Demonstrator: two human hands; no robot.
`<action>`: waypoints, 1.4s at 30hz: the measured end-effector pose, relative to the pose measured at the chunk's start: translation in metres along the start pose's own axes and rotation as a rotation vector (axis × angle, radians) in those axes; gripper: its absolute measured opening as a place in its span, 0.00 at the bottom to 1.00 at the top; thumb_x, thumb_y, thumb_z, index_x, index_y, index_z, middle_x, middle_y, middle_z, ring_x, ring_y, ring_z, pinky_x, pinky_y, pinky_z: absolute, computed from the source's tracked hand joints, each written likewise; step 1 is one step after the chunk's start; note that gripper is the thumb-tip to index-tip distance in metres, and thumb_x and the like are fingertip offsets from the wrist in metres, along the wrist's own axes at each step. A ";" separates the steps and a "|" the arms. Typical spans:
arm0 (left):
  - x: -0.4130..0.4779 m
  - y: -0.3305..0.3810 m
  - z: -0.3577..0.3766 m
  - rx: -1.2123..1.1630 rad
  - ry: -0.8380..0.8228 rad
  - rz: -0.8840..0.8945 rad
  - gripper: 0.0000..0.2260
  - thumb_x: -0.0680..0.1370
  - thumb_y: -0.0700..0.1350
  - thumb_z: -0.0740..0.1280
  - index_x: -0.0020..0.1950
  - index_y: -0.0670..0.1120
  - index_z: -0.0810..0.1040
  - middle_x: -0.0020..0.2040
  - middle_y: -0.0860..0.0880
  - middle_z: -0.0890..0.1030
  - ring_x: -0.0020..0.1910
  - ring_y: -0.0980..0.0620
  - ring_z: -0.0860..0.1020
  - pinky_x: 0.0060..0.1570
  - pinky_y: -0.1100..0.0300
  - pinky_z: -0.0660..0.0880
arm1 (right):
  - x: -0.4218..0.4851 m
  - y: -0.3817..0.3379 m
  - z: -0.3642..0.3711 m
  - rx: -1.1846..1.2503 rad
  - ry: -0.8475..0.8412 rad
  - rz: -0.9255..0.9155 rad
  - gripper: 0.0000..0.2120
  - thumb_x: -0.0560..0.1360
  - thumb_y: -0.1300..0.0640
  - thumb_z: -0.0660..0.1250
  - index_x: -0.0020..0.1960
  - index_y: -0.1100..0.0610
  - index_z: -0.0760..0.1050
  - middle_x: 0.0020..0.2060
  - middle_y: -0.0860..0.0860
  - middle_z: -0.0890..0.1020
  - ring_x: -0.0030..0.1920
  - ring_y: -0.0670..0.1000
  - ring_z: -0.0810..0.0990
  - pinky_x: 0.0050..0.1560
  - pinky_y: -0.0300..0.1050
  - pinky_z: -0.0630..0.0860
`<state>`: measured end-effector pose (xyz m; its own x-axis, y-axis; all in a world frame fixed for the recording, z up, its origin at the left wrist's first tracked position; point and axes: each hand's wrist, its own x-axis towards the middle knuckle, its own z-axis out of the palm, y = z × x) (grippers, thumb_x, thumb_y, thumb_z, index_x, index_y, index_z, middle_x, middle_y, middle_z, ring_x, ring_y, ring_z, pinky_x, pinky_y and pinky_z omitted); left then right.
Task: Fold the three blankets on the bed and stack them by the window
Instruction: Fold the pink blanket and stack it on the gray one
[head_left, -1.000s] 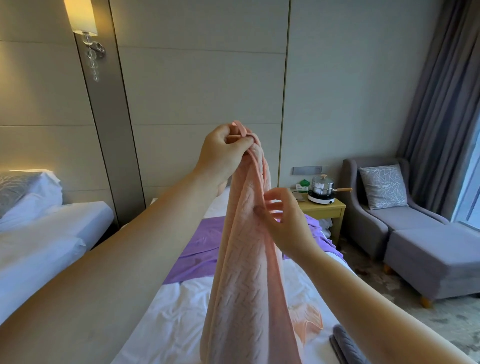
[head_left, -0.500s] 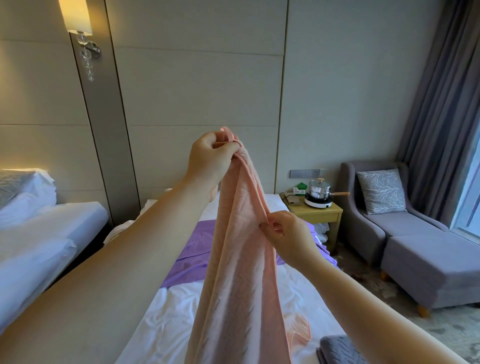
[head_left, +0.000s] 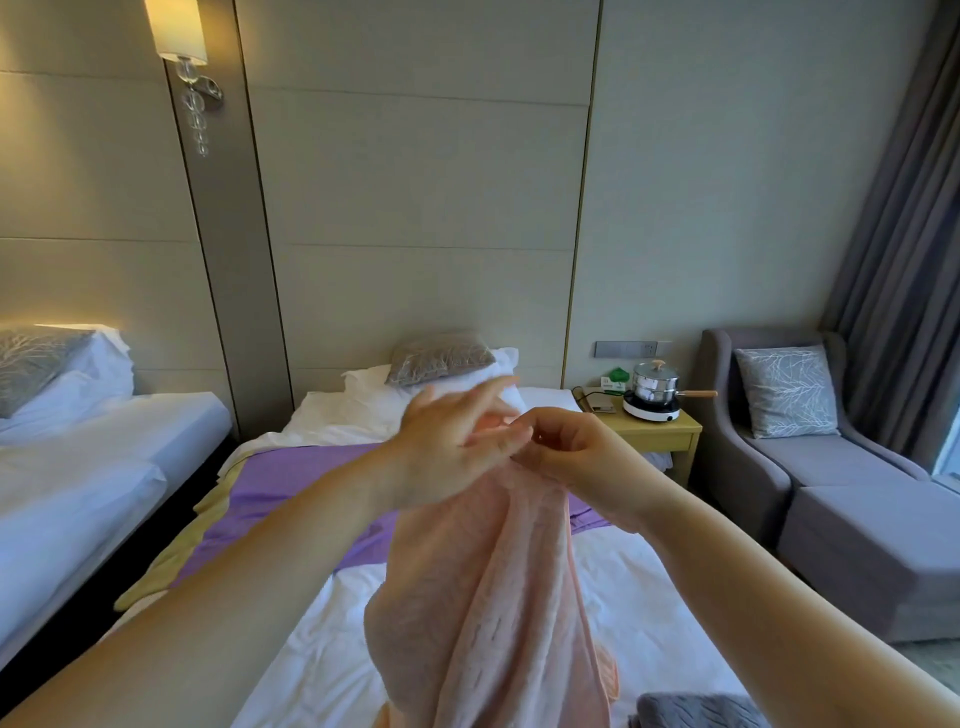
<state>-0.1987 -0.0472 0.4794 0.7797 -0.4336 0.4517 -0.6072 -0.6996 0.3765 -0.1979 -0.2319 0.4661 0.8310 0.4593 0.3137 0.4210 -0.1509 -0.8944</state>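
Note:
A pink blanket (head_left: 493, 597) hangs bunched in front of me over the bed (head_left: 322, 649). My right hand (head_left: 576, 457) pinches its top edge. Beside it, my left hand (head_left: 452, 447) is blurred, its fingers stretched out and touching the same top edge, with pink cloth showing between them. A purple blanket (head_left: 291, 488) lies spread across the middle of the bed, a yellow edge (head_left: 171, 545) showing along its left side. A folded grey blanket (head_left: 696, 712) sits at the bottom right on the bed, partly cut off by the frame.
A second bed (head_left: 93, 467) stands to the left across a dark gap. At the right are a nightstand (head_left: 654, 434) with a pot on a small cooker (head_left: 652, 397), a grey armchair with footstool (head_left: 857, 519), and curtains (head_left: 898, 234) by the window.
Both hands have come down from head height with the pink blanket. My left hand's closed grip on the top has opened into stretched fingers. My right hand has slid up to the top edge.

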 end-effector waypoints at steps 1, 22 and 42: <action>-0.001 0.001 0.007 0.000 -0.081 -0.025 0.28 0.74 0.71 0.49 0.68 0.59 0.67 0.55 0.63 0.78 0.62 0.65 0.70 0.71 0.53 0.50 | -0.001 -0.001 -0.001 0.008 -0.008 -0.007 0.05 0.77 0.58 0.66 0.48 0.55 0.81 0.45 0.58 0.83 0.47 0.51 0.81 0.55 0.51 0.77; 0.011 -0.029 -0.058 -0.173 0.659 -0.142 0.15 0.77 0.53 0.67 0.36 0.46 0.72 0.29 0.55 0.71 0.28 0.63 0.69 0.31 0.72 0.64 | -0.039 0.047 -0.009 0.267 0.072 0.181 0.18 0.69 0.45 0.70 0.44 0.60 0.79 0.40 0.58 0.78 0.43 0.54 0.75 0.45 0.48 0.71; -0.001 -0.001 0.010 -0.722 0.077 -0.170 0.13 0.76 0.52 0.67 0.40 0.43 0.76 0.36 0.50 0.72 0.38 0.54 0.70 0.40 0.59 0.67 | -0.031 0.026 -0.036 -0.071 -0.177 0.177 0.17 0.68 0.47 0.74 0.52 0.56 0.78 0.48 0.55 0.83 0.47 0.50 0.81 0.50 0.46 0.79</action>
<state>-0.1976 -0.0516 0.4709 0.8750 -0.2930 0.3854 -0.4493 -0.1949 0.8719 -0.2002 -0.2813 0.4447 0.8201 0.5655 0.0874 0.3041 -0.3013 -0.9038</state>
